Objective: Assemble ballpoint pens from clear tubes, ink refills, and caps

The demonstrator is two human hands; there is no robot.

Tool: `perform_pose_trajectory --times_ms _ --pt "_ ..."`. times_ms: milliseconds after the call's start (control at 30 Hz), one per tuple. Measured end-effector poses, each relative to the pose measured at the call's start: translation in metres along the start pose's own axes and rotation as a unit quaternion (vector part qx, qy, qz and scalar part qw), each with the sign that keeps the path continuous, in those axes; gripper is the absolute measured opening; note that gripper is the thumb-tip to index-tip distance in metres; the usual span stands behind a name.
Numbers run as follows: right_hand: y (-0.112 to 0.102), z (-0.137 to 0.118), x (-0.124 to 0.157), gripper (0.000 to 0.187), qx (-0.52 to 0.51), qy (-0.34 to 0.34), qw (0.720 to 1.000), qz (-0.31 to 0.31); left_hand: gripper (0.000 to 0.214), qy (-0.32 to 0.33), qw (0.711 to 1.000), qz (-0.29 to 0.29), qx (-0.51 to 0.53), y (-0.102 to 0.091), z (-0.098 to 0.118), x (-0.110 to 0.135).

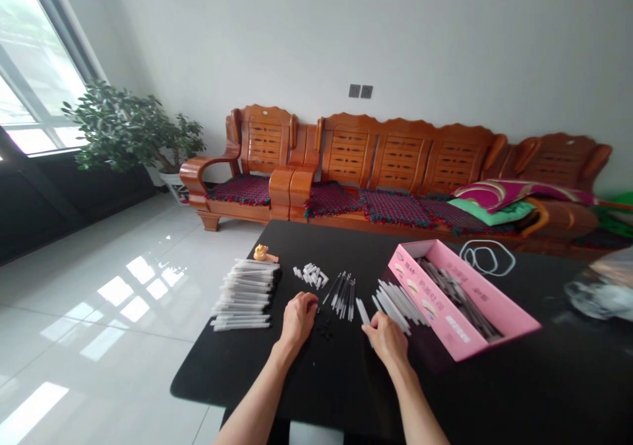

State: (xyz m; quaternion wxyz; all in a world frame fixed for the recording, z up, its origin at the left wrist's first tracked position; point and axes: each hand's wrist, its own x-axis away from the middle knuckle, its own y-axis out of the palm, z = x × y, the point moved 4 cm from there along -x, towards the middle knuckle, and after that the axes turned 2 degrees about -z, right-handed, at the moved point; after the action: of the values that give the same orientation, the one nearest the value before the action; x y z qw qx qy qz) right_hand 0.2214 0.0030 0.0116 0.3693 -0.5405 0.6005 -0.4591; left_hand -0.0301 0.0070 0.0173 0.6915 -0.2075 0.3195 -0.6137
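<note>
My right hand (388,339) pinches a translucent white pen barrel (362,312), tilted with its far end up toward the refills. My left hand (298,316) is closed, thumb and fingertips together beside small black pen parts (325,331) scattered on the table; whatever is between the fingertips is too small to make out. Ahead of the hands lie a fan of dark pen refills (341,295) and a small heap of short white pieces (311,275). More white barrels (399,305) lie to the right of the refills, against the pink box. A neat row of white pens (246,296) with dark ends lies at left.
The black table (341,379) carries a pink box (475,293) holding many dark grey sticks. Beyond it are white loops (487,258), with a clear plastic bag (603,287) at far right. A small yellow figurine (262,252) stands behind the pens. Wooden sofas (400,155) line the wall.
</note>
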Motion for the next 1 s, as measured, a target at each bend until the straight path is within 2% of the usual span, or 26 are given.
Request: perform_pose_trajectory --times_ms 200,400,600,867,1000 --pt "-0.004 0.010 -0.006 0.018 0.050 0.044 0.998 -0.017 0.018 -0.020 0.997 -0.030 -0.067 -0.001 0.011 -0.012" --pt "-0.012 0.003 -0.007 0.021 0.138 0.002 0.990 -0.001 0.016 0.011 0.990 -0.049 -0.134 0.022 0.023 -0.027" --pt "-0.014 -0.001 -0.010 0.022 0.155 -0.003 0.988 -0.001 0.022 -0.005 0.976 -0.087 -0.199 0.038 0.030 -0.035" --pt "-0.019 -0.005 -0.011 0.026 0.154 -0.011 0.988 -0.009 0.026 -0.019 0.976 -0.093 -0.198 0.035 0.030 -0.038" --pt "-0.023 -0.001 -0.011 0.022 0.136 -0.006 0.991 0.013 0.023 -0.036 0.985 -0.046 -0.162 0.020 0.033 -0.036"
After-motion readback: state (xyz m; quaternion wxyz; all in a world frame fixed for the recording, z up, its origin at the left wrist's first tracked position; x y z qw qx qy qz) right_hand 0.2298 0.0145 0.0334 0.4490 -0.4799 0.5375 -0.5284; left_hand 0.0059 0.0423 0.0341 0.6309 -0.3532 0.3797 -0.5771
